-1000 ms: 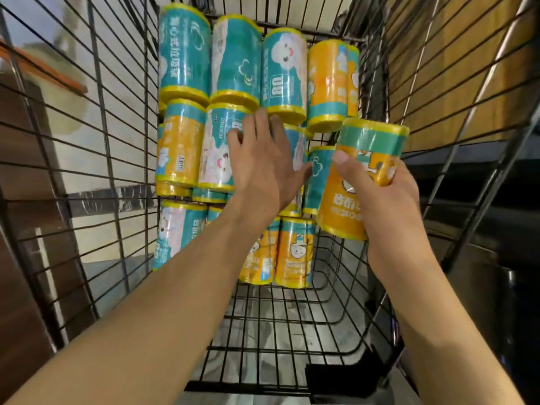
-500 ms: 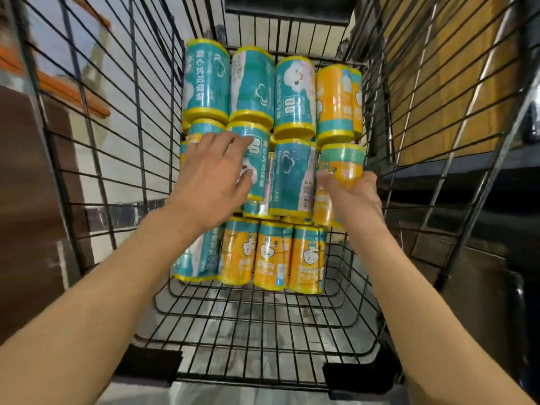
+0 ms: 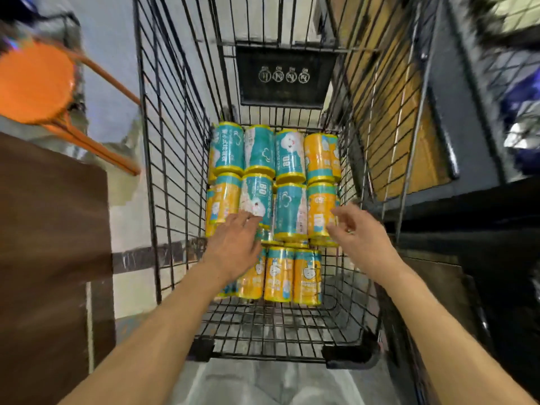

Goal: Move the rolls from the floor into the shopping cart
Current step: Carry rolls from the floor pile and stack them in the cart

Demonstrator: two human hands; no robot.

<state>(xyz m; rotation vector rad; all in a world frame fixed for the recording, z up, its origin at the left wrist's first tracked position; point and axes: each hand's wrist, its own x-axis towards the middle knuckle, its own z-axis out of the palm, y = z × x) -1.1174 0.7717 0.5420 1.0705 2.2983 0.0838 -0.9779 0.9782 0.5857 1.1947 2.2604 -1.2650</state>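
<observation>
Several teal and yellow wrapped rolls (image 3: 289, 211) are stacked in rows at the far end of the black wire shopping cart (image 3: 172, 176). My left hand (image 3: 236, 247) lies flat over the left side of the stack, fingertips touching a teal roll (image 3: 257, 197). My right hand (image 3: 359, 238) hovers with loose fingers just beside a yellow roll (image 3: 320, 209) at the right of the middle row and holds nothing. No rolls on the floor are in view.
An orange stool (image 3: 38, 83) stands left of the cart, above a brown panel (image 3: 49, 258). A wooden board (image 3: 394, 118) and dark shelving (image 3: 467, 200) lie to the right. The cart's near floor grid (image 3: 277, 328) is bare.
My right hand set the yellow roll into the right of the middle row and let go. Both hands have drawn back from the stack, and the view pulled away from the cart.
</observation>
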